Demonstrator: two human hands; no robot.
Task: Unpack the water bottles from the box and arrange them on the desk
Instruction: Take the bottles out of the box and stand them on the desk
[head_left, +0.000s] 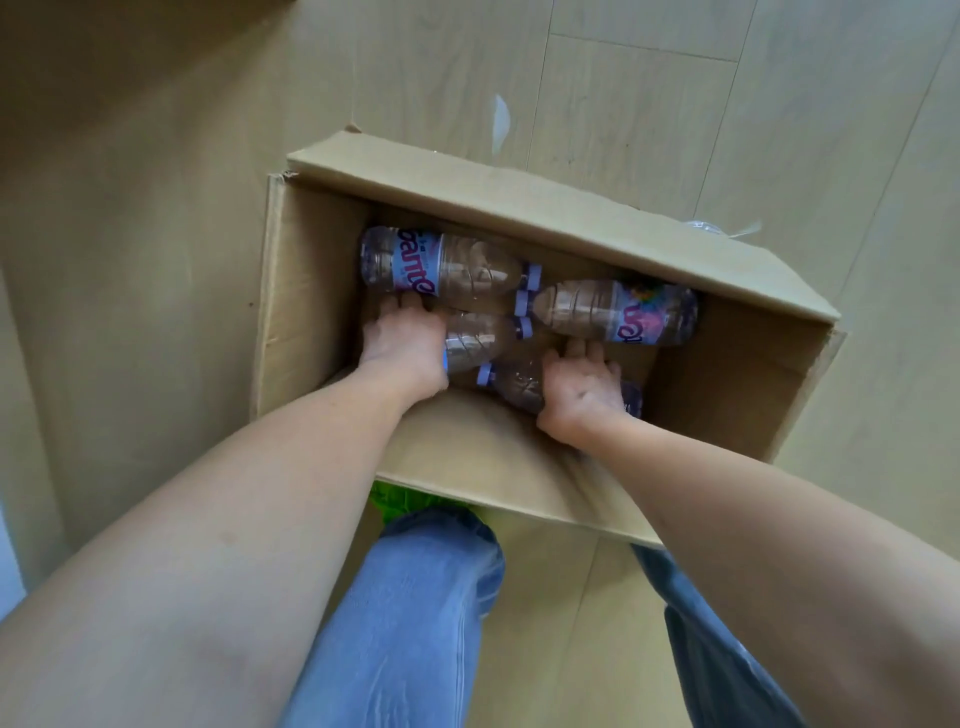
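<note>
We had both hands down in the box (291, 291): left hand (402, 343) wrapped on one bottle (480, 340), right hand (582, 389) on another (511, 379). Two more bottles (441, 265) lay inside; desk not in view, so most unpacking looked left

Soft, even daylight fills the scene, brightest on the pale wood-plank floor (675, 104) at upper right, while the upper left falls into brownish shade. The inside of the open brown cardboard box (545, 208) is dimmer, its far wall shadowed. The wide lens bends floor seams and stretches the forearms at the lower edges. Slight softness blurs the clear plastic water bottles (447, 262) and their labels.
</note>
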